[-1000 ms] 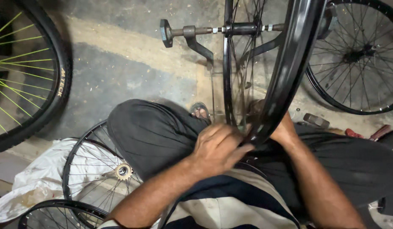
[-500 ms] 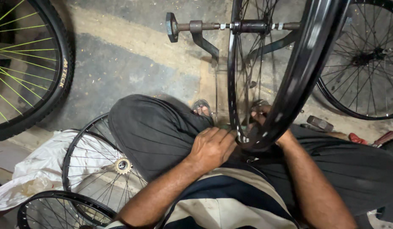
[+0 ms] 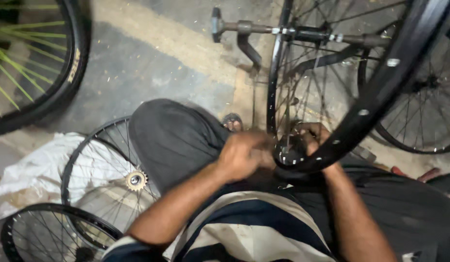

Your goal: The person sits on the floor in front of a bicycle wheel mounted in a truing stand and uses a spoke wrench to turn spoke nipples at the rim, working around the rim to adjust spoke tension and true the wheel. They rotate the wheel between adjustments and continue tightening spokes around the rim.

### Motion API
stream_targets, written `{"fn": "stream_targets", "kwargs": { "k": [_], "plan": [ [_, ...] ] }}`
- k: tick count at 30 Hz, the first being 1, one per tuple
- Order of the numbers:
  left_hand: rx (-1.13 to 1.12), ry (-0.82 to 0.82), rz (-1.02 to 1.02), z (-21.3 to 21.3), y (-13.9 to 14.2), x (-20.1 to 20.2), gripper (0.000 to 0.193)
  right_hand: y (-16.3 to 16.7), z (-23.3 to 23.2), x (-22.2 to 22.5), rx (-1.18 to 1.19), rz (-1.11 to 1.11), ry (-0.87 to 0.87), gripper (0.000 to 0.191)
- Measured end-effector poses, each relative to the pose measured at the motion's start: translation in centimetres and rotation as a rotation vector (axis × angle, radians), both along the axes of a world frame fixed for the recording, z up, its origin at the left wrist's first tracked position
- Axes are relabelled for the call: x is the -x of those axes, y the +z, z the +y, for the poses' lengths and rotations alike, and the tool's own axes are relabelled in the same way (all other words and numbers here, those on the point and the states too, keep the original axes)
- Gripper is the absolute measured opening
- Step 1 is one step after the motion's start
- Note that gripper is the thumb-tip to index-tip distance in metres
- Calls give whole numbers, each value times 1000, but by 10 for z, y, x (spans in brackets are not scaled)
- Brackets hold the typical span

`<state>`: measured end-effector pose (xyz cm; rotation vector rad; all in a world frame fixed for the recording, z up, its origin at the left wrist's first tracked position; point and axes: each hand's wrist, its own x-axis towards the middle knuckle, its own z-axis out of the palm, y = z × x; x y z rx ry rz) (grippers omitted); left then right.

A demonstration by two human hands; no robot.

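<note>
A black bicycle wheel rim (image 3: pixel 380 90) with thin spokes stands upright in front of me, its lowest part resting near my lap. My left hand (image 3: pixel 244 154) is closed against the rim's bottom edge from the left. My right hand (image 3: pixel 313 137) grips the same low part of the rim from behind, partly hidden by it. A grey axle bar (image 3: pixel 293 33) with a bracket runs across the top, through the wheel's hub. My dark grey trouser knee (image 3: pixel 174 138) lies under my left forearm.
Two loose spoked wheels lie on the floor at left, one with a sprocket (image 3: pixel 135 180), over a white cloth (image 3: pixel 33 177). A tyred wheel with green spokes (image 3: pixel 35 63) leans at top left; another wheel (image 3: pixel 424 116) stands at right. The floor is concrete.
My left hand has slid right along my lap to the bottom of the rim and closed on it. The view has shifted slightly; the rim stays upright.
</note>
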<state>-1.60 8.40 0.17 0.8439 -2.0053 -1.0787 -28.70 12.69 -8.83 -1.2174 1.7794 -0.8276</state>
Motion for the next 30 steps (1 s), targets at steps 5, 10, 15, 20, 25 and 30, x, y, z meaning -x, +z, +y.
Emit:
{"fn": "stream_targets", "kwargs": {
  "k": [5,10,15,20,25,30],
  "plan": [
    [-185,172,-29,-58,-34,5,72,53,-8,-43,-176,-264,-20,27],
    [-229,16,-82,-78,-60,0,81,83,-24,-84,-138,-127,104,30],
    [-370,-11,-164,-88,-62,-20,79,90,-38,-108,-319,-308,-9,33],
    [-323,28,-130,-91,-61,-30,82,97,-41,-116,-268,-298,134,35],
    [-309,38,-70,-86,-65,-36,79,89,-44,-129,-209,-138,131,31],
    [-321,55,-72,-82,-65,-39,78,90,-40,-148,-142,-28,167,36]
  ]
}}
